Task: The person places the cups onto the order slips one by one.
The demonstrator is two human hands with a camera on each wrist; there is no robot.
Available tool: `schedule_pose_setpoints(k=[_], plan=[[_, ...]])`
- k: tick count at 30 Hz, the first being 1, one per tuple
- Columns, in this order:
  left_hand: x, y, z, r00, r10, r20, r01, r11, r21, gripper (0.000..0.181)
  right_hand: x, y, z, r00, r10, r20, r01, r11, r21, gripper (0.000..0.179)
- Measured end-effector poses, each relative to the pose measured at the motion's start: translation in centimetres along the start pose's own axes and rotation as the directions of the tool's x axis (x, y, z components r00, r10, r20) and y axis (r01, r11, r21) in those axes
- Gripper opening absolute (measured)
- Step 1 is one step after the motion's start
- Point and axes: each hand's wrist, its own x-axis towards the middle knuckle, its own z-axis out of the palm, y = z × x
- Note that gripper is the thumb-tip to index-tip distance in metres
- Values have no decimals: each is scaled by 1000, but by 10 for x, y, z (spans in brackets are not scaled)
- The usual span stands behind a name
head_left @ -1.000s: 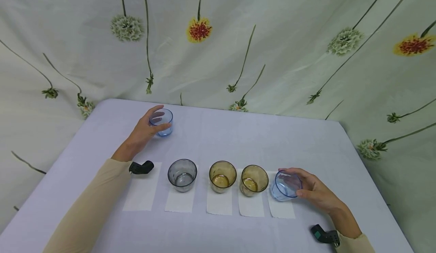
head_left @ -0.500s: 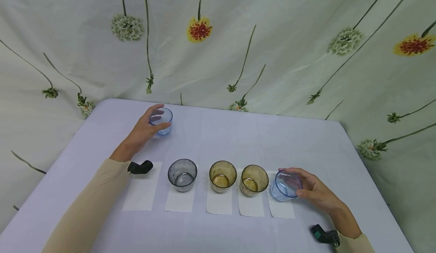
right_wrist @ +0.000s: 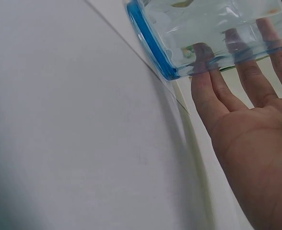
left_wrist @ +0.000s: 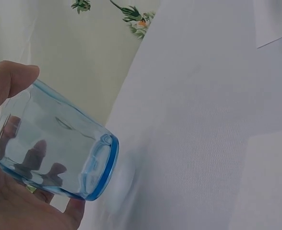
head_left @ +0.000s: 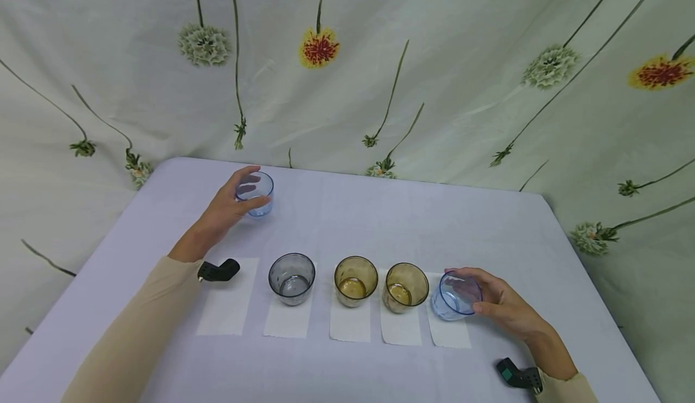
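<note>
In the head view my left hand (head_left: 219, 210) grips a clear blue glass (head_left: 263, 211) near the table's far left edge. Thumb and fingers wrap its sides, and the left wrist view shows the fingers through the glass wall; whether its base touches the cloth is hard to tell. My right hand (head_left: 510, 306) holds another blue glass (head_left: 447, 307) over the rightmost paper piece. Its fingertips lie along that glass's side in the right wrist view, where the thumb is mostly out of frame. Left of it stand two amber glasses (head_left: 404, 287) and a grey glass (head_left: 292, 283), all upright.
Several white paper pieces (head_left: 225, 309) lie in a row on the white-covered table (head_left: 336, 373); the leftmost bears no glass, and my left wrist device (head_left: 219, 269) appears over its top. A flower-printed curtain (head_left: 461, 119) hangs behind the table.
My left hand and its glass have shifted very slightly left, and the left forearm has moved a little left too. The right hand keeps its hold in the same place.
</note>
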Motion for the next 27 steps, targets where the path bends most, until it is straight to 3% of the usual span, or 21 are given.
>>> schedule_pose_setpoints(k=[12, 27], plan=[[-13, 3, -7, 1000, -3, 3, 3, 1000, -9, 85, 0, -1, -1, 1000, 2, -5, -2, 1000, -13, 55], [-34, 10, -11, 999, 35, 23, -36, 999, 29, 80, 0, 0, 0, 1000, -13, 17, 13, 1000, 1, 54]])
